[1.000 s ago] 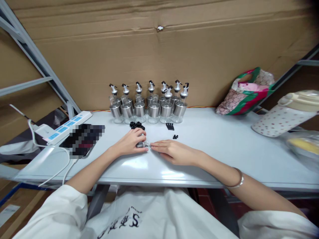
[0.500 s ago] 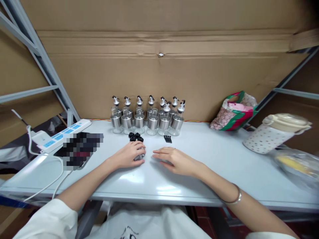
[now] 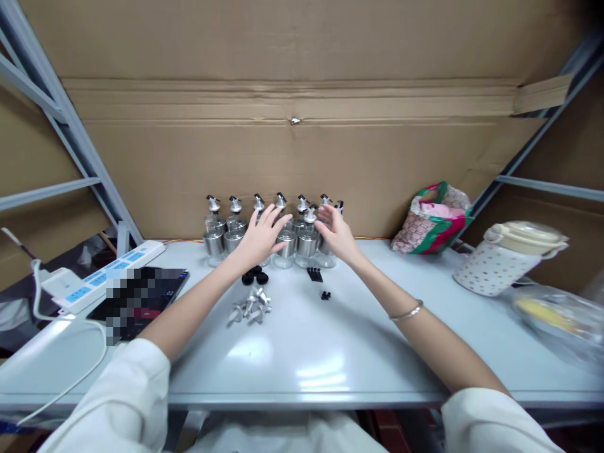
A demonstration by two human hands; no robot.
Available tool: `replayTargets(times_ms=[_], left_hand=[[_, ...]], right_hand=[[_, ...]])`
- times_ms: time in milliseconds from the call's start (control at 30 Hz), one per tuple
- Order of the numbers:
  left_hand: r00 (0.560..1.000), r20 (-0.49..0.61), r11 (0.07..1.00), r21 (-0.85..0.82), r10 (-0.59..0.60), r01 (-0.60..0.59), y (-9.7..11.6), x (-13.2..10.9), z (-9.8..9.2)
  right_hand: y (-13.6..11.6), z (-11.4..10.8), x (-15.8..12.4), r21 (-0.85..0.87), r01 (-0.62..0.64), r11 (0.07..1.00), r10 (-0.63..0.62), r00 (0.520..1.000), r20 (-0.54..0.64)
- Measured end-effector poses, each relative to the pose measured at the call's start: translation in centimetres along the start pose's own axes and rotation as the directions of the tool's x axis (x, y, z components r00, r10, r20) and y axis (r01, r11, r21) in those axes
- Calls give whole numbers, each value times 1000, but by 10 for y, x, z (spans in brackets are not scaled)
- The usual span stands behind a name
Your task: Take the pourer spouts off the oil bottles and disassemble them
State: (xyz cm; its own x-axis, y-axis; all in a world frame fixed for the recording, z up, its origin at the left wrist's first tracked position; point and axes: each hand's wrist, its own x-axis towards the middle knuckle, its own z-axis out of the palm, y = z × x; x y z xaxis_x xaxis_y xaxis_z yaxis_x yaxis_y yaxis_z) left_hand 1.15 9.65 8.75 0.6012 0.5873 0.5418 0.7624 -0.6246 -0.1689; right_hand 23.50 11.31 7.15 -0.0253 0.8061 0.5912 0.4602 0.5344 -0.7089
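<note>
Two rows of glass bottles [image 3: 214, 242] with steel bands stand against the cardboard; several carry silver spouts [image 3: 310, 216] with black levers. My left hand [image 3: 262, 238], fingers spread, is in front of the bottles in the middle and holds nothing visible. Toward the right end of the rows my right hand [image 3: 336, 231] reaches with its fingers apart; whether it touches a bottle I cannot tell. Nearer me lie black round caps [image 3: 255, 275], a pile of silver spout parts [image 3: 251, 306], thin black levers [image 3: 314, 274] and small black pieces [image 3: 325, 295].
At the left are a power strip [image 3: 113, 270], a phone [image 3: 141, 302] and a white cable [image 3: 101, 349]. To the right stand a patterned bag [image 3: 431, 220], a dotted white jug [image 3: 493, 267] and a bowl in clear plastic [image 3: 557, 314]. Cardboard [image 3: 292, 163] closes off the back.
Both hands have moved forward from the small parts to the bottles. The silver spout parts, mostly covered by my left hand before, now show. The view has shifted slightly.
</note>
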Motion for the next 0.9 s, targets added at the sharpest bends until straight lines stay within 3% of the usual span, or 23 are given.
replayTargets(times_ms=[100, 233, 500, 667, 767, 900], left_hand=[[999, 23, 999, -3, -36, 36, -6, 16, 14], [997, 24, 997, 9, -74, 73, -10, 16, 20], [992, 16, 992, -16, -122, 122, 2, 10, 13], [991, -69, 963, -253, -111, 91, 16, 4, -8], [986, -76, 816, -573, -148, 79, 27, 1, -23], [986, 114, 449, -879, -123, 158, 46, -14, -28]], right_hand=[[6, 15, 5, -13, -51, 999, 52, 998, 45], [6, 25, 7, -78, -69, 995, 72, 997, 42], [1, 26, 11, -120, -18, 993, 20, 1000, 13], [-22, 21, 5, -27, 93, 995, -94, 995, -21], [-49, 15, -9, 89, 173, 981, -175, 984, 19], [-78, 9, -45, 262, 184, 947, -230, 961, 155]])
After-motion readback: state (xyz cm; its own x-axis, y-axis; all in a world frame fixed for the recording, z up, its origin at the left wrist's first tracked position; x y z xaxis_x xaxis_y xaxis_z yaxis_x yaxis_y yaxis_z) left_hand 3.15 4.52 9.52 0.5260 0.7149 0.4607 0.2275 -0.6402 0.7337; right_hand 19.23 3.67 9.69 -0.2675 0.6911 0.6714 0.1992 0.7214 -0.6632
